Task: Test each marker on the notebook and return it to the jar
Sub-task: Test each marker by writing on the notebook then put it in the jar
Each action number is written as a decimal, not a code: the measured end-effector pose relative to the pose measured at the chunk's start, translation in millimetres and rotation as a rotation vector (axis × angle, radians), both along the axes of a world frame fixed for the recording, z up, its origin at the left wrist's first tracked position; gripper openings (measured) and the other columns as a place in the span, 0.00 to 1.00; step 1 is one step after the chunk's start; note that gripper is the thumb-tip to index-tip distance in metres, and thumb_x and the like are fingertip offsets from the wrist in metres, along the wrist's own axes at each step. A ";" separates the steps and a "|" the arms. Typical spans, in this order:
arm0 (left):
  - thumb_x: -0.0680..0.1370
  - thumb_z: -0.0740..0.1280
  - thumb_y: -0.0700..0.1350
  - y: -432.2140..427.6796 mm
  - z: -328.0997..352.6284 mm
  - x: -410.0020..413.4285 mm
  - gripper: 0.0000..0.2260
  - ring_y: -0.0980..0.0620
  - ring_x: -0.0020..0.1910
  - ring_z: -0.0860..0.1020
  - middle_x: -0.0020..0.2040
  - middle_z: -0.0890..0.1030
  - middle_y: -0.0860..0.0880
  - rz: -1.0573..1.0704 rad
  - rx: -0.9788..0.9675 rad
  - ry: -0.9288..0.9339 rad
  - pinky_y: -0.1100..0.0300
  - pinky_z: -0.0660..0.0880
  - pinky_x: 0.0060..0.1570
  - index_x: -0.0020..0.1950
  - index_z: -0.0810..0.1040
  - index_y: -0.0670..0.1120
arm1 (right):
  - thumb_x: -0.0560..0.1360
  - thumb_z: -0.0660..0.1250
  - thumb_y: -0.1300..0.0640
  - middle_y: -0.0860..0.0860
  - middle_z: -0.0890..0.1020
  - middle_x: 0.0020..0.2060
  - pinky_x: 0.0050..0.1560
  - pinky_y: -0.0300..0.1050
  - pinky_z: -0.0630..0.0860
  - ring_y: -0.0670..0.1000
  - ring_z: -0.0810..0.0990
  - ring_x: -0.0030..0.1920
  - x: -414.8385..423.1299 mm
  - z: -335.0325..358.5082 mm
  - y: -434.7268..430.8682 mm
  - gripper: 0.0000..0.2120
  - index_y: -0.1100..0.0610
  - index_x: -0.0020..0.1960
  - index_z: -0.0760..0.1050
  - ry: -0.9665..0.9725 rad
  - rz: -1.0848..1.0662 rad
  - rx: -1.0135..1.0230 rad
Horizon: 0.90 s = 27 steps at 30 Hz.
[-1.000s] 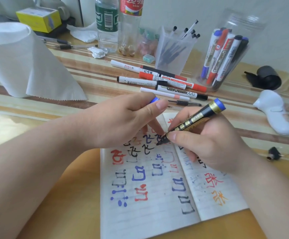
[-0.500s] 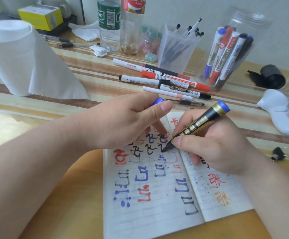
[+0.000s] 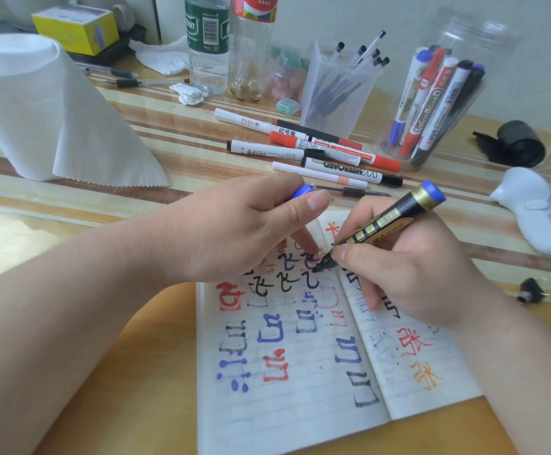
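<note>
Two hands meet over the open notebook [image 3: 300,405]: the right hand [image 3: 408,270] grips a black-and-gold marker [image 3: 382,224] with its tip on the notebook's left page near the spine, and the left hand [image 3: 234,231] pinches a blue cap [image 3: 302,191] between thumb and forefinger at the notebook's top edge. The jar [image 3: 494,54] stands beyond the notebook's far right corner, with loose markers [image 3: 339,165] lying just past its top edge.

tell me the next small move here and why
Probably finish the stroke and lift the marker toward the blue cap. The right hand holds its bare tip on the notebook, and the left hand pinches the cap close by; capping comes before the jar.
</note>
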<state>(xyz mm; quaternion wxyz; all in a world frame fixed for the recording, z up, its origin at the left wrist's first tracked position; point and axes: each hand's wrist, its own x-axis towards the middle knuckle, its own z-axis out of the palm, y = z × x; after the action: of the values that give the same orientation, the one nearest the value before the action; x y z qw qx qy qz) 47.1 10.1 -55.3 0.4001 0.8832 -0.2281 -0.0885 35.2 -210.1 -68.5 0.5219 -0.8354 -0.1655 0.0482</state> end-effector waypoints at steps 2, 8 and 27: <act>0.76 0.53 0.67 -0.5 0.5 -0.3 0.29 0.49 0.46 0.83 0.44 0.85 0.62 -0.001 0.002 -0.007 0.46 0.79 0.51 0.52 0.82 0.46 | 0.68 0.70 0.57 0.54 0.74 0.19 0.23 0.40 0.70 0.52 0.73 0.19 -0.7 0.8 0.8 0.03 0.56 0.38 0.77 0.001 0.001 -0.015; 0.76 0.53 0.67 -1.3 3.1 -2.4 0.29 0.51 0.44 0.82 0.41 0.83 0.67 0.001 0.004 0.009 0.49 0.79 0.50 0.53 0.82 0.47 | 0.68 0.72 0.57 0.52 0.74 0.20 0.24 0.40 0.69 0.50 0.73 0.20 -0.1 0.8 -0.7 0.04 0.56 0.38 0.78 0.013 0.030 -0.027; 0.73 0.57 0.69 -1.7 -3.1 -1.7 0.15 0.64 0.41 0.76 0.47 0.76 0.70 -0.050 0.153 -0.134 0.71 0.70 0.42 0.47 0.70 0.60 | 0.63 0.69 0.65 0.54 0.66 0.25 0.25 0.34 0.59 0.48 0.61 0.24 -2.0 7.7 2.8 0.03 0.59 0.37 0.78 0.100 -0.102 0.834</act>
<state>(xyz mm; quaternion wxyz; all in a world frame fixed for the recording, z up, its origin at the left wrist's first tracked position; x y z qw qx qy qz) 45.4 8.4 -58.5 0.3130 0.9092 -0.2688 -0.0564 33.3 -207.3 -60.8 0.8245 -0.5562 -0.1038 -0.0082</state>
